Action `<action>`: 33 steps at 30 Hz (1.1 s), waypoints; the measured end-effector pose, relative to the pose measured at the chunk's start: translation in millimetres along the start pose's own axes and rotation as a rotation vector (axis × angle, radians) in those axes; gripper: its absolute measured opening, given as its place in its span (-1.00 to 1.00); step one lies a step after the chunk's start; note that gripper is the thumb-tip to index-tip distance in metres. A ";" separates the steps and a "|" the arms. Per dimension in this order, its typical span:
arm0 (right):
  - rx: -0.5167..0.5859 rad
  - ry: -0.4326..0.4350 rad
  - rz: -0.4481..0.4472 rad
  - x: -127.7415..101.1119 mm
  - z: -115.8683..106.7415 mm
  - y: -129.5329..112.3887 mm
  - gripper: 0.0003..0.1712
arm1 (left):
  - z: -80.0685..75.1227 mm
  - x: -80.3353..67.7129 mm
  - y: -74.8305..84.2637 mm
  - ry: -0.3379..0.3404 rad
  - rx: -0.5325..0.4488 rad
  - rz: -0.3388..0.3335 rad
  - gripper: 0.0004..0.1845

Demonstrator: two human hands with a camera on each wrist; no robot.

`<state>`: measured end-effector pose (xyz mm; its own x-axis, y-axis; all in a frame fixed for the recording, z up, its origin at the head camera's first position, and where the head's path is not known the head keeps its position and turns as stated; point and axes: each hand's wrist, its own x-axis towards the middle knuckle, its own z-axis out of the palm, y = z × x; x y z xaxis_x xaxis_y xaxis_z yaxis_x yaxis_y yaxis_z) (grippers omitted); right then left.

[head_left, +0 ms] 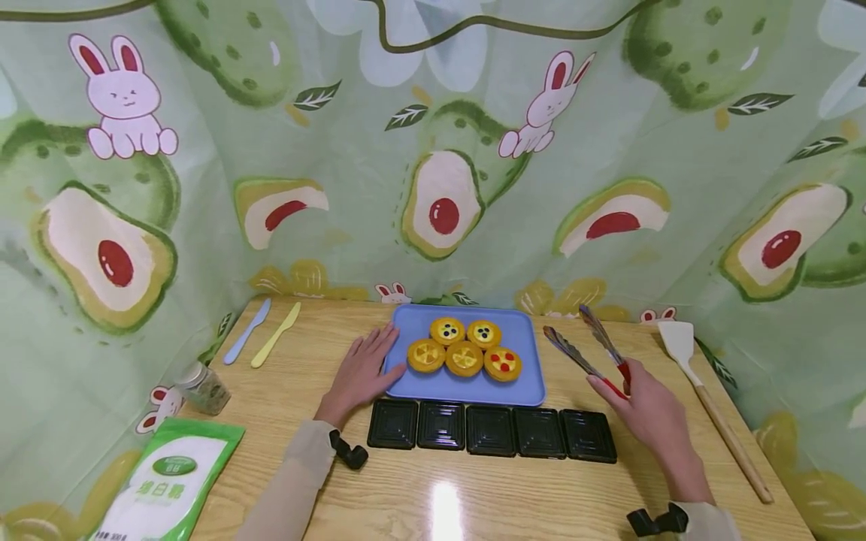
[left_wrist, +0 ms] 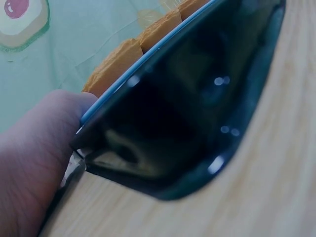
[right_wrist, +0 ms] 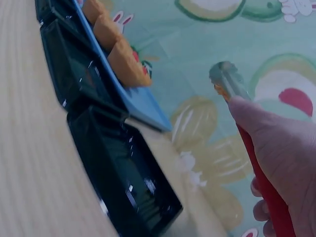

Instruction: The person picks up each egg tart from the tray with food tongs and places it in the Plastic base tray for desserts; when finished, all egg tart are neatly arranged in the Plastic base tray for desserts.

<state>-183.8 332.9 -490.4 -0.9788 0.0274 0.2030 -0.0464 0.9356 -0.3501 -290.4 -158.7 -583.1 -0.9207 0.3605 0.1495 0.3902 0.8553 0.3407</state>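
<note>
Our left hand rests, fingers extended, at the blue tray's edge and our right hand grips spread tongs, while all five tarts sit on that tray, none in the black boxes alongside, so we judge the tong work not yet begun, every tart left.

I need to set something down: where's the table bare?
The table is bare between the yellow knife and left hand, and nearer than the black containers, between the sleeves. The middle is crowded: five tarts on the blue tray, containers lined along its near edge.
</note>
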 end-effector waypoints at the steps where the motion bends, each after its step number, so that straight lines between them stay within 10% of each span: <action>1: 0.001 -0.005 -0.013 1.7 -0.7 -2.4 -0.21 | -0.3 0.3 0.5 0.003 -0.002 0.004 -0.10; 33: 0.016 -0.235 -0.160 16.7 43.3 -35.7 -0.15 | -0.9 2.6 -1.3 0.035 0.004 0.015 -0.20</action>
<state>-207.1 284.7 -514.1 -0.9782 -0.2040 0.0398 -0.2050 0.9158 -0.3453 -293.3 -159.3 -582.3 -0.9141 0.3598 0.1869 0.4036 0.8517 0.3343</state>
